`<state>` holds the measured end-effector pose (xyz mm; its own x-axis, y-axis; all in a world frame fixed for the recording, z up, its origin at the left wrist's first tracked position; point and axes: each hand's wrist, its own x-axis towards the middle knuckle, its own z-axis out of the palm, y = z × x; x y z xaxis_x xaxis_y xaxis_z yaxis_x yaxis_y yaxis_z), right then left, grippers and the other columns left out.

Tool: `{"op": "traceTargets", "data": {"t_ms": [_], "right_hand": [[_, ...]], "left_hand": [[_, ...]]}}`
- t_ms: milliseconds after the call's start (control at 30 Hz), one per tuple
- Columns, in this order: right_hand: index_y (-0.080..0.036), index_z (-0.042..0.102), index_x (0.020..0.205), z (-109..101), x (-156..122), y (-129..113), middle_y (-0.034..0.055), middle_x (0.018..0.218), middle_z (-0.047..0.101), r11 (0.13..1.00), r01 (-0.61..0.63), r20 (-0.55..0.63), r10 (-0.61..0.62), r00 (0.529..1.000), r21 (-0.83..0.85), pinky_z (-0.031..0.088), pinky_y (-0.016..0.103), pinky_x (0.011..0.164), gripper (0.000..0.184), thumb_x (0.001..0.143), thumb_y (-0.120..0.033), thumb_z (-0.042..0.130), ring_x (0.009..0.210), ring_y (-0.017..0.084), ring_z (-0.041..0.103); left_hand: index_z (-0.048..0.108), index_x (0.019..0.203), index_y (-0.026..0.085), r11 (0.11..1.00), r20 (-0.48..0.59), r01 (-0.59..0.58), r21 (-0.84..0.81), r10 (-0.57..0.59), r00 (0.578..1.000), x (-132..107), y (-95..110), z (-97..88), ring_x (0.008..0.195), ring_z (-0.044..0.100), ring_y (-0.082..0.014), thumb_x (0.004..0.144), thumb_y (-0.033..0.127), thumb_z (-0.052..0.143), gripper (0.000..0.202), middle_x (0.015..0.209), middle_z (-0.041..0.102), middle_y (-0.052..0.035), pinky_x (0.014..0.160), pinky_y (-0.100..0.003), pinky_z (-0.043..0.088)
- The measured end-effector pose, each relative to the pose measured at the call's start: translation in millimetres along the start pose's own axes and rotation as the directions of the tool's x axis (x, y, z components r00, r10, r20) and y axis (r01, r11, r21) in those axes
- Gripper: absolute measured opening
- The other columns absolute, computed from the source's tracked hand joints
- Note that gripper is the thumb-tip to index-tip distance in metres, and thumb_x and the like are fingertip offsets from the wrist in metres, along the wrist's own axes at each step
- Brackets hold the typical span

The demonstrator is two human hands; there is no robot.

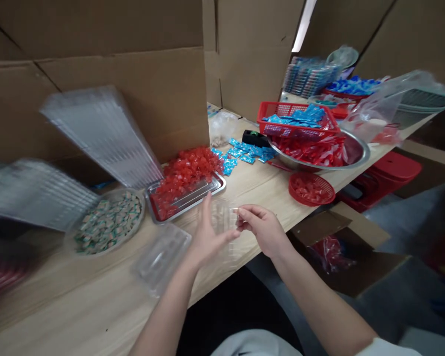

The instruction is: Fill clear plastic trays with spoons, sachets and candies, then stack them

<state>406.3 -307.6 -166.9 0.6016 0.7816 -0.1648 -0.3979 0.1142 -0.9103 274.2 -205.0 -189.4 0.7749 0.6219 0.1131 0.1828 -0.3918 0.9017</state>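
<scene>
Both my hands meet over the wooden table [96, 306] near its front edge, holding a clear plastic tray [224, 220] between them. My left hand [207, 240] has its fingers stretched up along the tray's left side. My right hand [261, 227] pinches the tray's right edge with curled fingers. A second clear plastic tray [163, 257] lies flat on the table just left of my left hand. Behind my hands a metal tray [207, 190] carries a heap of red wrapped sweets [183, 175].
A round dish of green-and-white sweets [107, 222] sits at the left. Stacks of clear trays [104, 133] lean on cardboard walls. Blue packets [244, 153], a metal bowl [356, 155], red baskets [294, 121] and a small red basket [311, 189] stand to the right.
</scene>
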Motion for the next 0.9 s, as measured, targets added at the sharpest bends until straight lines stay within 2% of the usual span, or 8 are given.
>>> {"op": "traceTargets", "data": {"t_ms": [100, 200, 333, 467, 600, 733, 800, 900], "right_hand": [[-0.017, 0.071, 0.074, 8, -4, 4, -0.0009, 0.063, 0.062, 0.999, -0.022, 0.02, 0.022, 1.0, 0.024, 0.047, 0.022, 0.056, 0.019, 0.067, -0.034, 0.073, 0.057, 0.009, 0.054], [-0.016, 0.069, 0.072, 2, -2, 3, -0.001, 0.06, 0.061, 0.999, -0.039, 0.029, 0.038, 0.999, 0.024, 0.047, 0.022, 0.054, 0.02, 0.067, -0.034, 0.073, 0.055, 0.009, 0.055], [-0.015, 0.067, 0.073, -35, 26, 1, -0.0011, 0.059, 0.059, 0.996, -0.03, -0.198, 0.047, 0.979, 0.09, 0.05, 0.021, 0.053, 0.019, 0.066, -0.031, 0.073, 0.056, 0.009, 0.057], [-0.015, 0.062, 0.069, -88, 68, 4, -0.001, 0.057, 0.057, 0.995, -0.054, -0.416, 0.086, 0.905, 0.088, 0.052, 0.02, 0.052, 0.011, 0.068, -0.021, 0.07, 0.052, 0.008, 0.058], [-0.015, 0.058, 0.065, -117, 78, 9, -0.0017, 0.052, 0.055, 0.995, -0.094, -0.473, 0.075, 0.878, -0.017, 0.049, 0.021, 0.043, 0.012, 0.066, -0.017, 0.07, 0.045, 0.01, 0.055], [-0.017, 0.061, 0.072, -93, 38, 10, -0.0058, 0.052, 0.053, 0.988, -0.046, -0.483, -0.032, 0.875, -0.149, 0.041, 0.018, 0.038, 0.014, 0.063, -0.019, 0.072, 0.04, 0.006, 0.048], [-0.017, 0.064, 0.073, -60, 9, 14, -0.0043, 0.056, 0.057, 0.981, -0.039, -0.382, -0.038, 0.923, -0.191, 0.043, 0.019, 0.042, 0.015, 0.063, -0.024, 0.073, 0.045, 0.007, 0.051], [-0.016, 0.068, 0.083, -6, -27, 20, 0.0012, 0.071, 0.065, 0.982, -0.074, 0.037, 0.081, 0.996, -0.176, 0.05, 0.024, 0.055, 0.021, 0.07, -0.033, 0.069, 0.063, 0.012, 0.06]], "left_hand": [[0.015, 0.144, 0.025, 0.945, 0.157, 0.083, -0.317, -0.035, 0.987, 23, -3, 19.6, 0.138, 0.018, -0.0297, 0.071, 0.049, 0.065, 0.091, 0.15, 0.019, -0.012, 0.109, -0.046, 0.021], [0.019, 0.142, 0.023, 0.935, 0.182, 0.098, -0.34, -0.037, 0.983, 25, -3, 20.6, 0.135, 0.025, -0.0284, 0.075, 0.047, 0.063, 0.084, 0.149, 0.022, -0.0127, 0.108, -0.044, 0.024], [0.018, 0.143, 0.024, 0.998, 0.066, 0.01, 0.056, -0.014, 0.998, -2, 3, -14.1, 0.136, 0.024, -0.0299, 0.071, 0.051, 0.064, 0.09, 0.149, 0.024, -0.0109, 0.109, -0.046, 0.02], [0.043, 0.13, 0.022, 0.776, -0.262, 0.345, 0.528, -0.237, 0.936, -45, -19, -62.3, 0.126, 0.034, -0.0462, 0.058, 0.058, 0.068, 0.085, 0.136, 0.041, -0.0169, 0.1, -0.061, 0.025], [0.046, 0.13, 0.022, 0.656, -0.296, 0.383, 0.65, -0.245, 0.923, -69, -51, -82.1, 0.121, 0.034, -0.0545, 0.049, 0.054, 0.073, 0.091, 0.137, 0.039, -0.0195, 0.097, -0.065, 0.022], [0.035, 0.139, 0.021, 0.541, -0.239, 0.426, 0.725, -0.382, 0.893, -66, -43, -79.3, 0.119, 0.04, -0.0476, 0.062, 0.053, 0.063, 0.087, 0.131, 0.039, -0.0194, 0.096, -0.06, 0.028], [0.023, 0.143, 0.022, 0.682, -0.193, 0.416, 0.602, -0.381, 0.904, -63, -27, -70.4, 0.12, 0.041, -0.0412, 0.065, 0.051, 0.063, 0.092, 0.13, 0.039, -0.0176, 0.098, -0.055, 0.03], [0.014, 0.144, 0.023, 0.917, -0.102, 0.294, 0.27, -0.276, 0.956, -59, -6, -47.0, 0.128, 0.035, -0.0316, 0.067, 0.045, 0.066, 0.095, 0.134, 0.036, -0.0144, 0.104, -0.047, 0.029]]}}
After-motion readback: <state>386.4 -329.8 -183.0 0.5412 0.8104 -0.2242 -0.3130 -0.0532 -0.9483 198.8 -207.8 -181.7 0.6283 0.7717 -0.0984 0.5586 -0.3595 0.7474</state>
